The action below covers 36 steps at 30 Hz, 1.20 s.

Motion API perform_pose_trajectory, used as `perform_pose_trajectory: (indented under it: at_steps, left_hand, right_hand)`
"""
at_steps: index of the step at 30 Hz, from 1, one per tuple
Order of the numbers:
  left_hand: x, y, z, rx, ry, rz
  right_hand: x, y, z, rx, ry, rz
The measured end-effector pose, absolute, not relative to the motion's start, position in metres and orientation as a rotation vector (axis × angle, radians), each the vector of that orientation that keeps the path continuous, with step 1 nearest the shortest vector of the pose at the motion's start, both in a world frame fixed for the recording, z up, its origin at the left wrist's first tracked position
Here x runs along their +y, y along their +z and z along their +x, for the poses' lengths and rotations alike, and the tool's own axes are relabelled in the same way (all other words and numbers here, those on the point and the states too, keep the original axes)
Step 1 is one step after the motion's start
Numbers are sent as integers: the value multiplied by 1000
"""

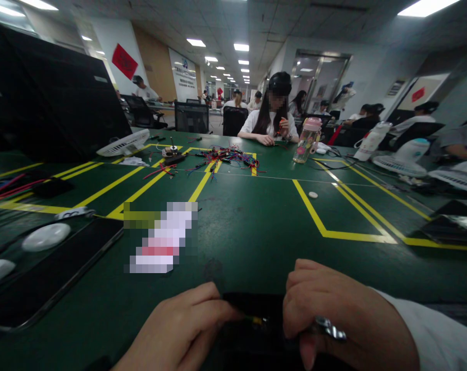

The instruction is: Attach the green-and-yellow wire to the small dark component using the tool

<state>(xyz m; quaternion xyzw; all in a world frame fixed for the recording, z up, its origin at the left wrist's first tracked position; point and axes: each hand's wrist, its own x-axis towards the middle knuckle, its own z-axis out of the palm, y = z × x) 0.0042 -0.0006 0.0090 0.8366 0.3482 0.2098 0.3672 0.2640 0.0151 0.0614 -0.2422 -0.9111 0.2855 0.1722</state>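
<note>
Hands meet at the bottom edge of the view, over a black block (252,330) lying on the green table (256,226). The left hand (179,330) pinches a small yellowish part (256,320) between thumb and fingertips, right at the block's near top. The right hand (341,319) curls over the block's right side, fingers bent and closed down on it; a silver ring (329,329) sits on one finger. The part is too small and dim to tell what it is.

Yellow tape lines (333,226) mark out boxes on the table. To the left lie a dark tablet (51,278) and a white oval puck (46,237). A blurred-out patch (161,237) sits just ahead of the left hand. Farther off, a tangle of coloured wires (229,154) is spread on the table, with a pink-capped bottle (307,139) to its right. Behind them a person (274,118) in white sits working with both hands raised. A white fan (123,143) lies near a black screen (48,98) at far left.
</note>
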Motion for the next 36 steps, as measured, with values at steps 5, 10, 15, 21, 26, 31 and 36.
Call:
perform_pose_trajectory:
  at_steps: [5, 10, 15, 21, 26, 31, 36]
  left_hand:
    - [1, 9, 5, 868, 545, 2159]
    - [1, 8, 3, 875, 542, 2176]
    - [-1, 8, 3, 889, 533, 2168]
    - [0, 6, 3, 871, 535, 2162]
    - [0, 6, 3, 893, 538, 2176]
    - [-1, 7, 3, 891, 532, 2159]
    - [-1, 8, 4, 883, 546, 2159]
  right_hand:
    - [13, 65, 271, -2388, 945, -754]
    - [11, 66, 274, -2353, 942, -777]
    - [12, 61, 270, -2443, 931, -743]
    - [14, 56, 267, -2478, 858, -756]
    - [13, 55, 264, -2471, 775, -760]
    - [9, 57, 262, -2480, 679, -719]
    - [8, 56, 259, -2473, 679, -693]
